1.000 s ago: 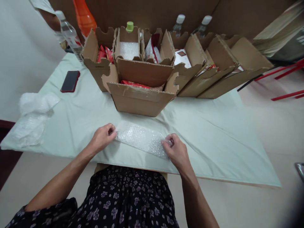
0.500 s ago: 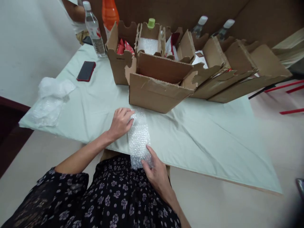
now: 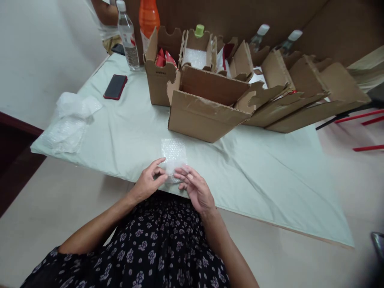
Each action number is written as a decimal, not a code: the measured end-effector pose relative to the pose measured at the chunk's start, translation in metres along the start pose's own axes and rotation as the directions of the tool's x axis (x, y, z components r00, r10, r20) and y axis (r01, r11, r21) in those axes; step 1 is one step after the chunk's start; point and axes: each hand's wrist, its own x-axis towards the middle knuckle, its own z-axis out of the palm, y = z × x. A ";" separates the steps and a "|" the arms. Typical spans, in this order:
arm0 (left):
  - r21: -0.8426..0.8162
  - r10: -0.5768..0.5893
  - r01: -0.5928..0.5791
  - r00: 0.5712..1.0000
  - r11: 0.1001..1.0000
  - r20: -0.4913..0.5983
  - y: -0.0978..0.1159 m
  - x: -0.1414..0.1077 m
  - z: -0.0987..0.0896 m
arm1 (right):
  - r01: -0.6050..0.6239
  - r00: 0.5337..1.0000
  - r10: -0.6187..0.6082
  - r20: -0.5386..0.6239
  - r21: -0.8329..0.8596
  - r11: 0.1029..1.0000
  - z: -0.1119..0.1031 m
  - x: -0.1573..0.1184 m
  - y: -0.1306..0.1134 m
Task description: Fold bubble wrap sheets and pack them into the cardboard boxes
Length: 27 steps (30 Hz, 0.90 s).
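A sheet of bubble wrap (image 3: pixel 174 152) lies near the front edge of the cloth-covered table, its near part folded back over itself. My left hand (image 3: pixel 149 179) is at its left side, fingers curved and apart, with the fingertips beside the wrap's edge. At the lower right of the wrap is my right hand (image 3: pixel 196 188), its fingers spread over the folded part. Behind the wrap stands an open cardboard box (image 3: pixel 207 114).
Several cardboard boxes (image 3: pixel 162 84) stand in a row at the back, with bottles (image 3: pixel 129 44) beside and behind. A phone (image 3: pixel 115 87) and a heap of bubble wrap (image 3: pixel 70 124) lie on the left. A person's arm (image 3: pixel 105 12) shows at the upper left.
The near end of the bubble wrap has been folded up and away from me onto the rest. My right hand has moved up with it, and my left hand has come down closer.
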 end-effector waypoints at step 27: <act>0.637 0.500 -0.425 0.863 0.643 0.071 0.001 -0.018 0.010 | 0.569 0.749 -0.317 0.582 -0.810 -0.141 -0.033 0.019 -0.003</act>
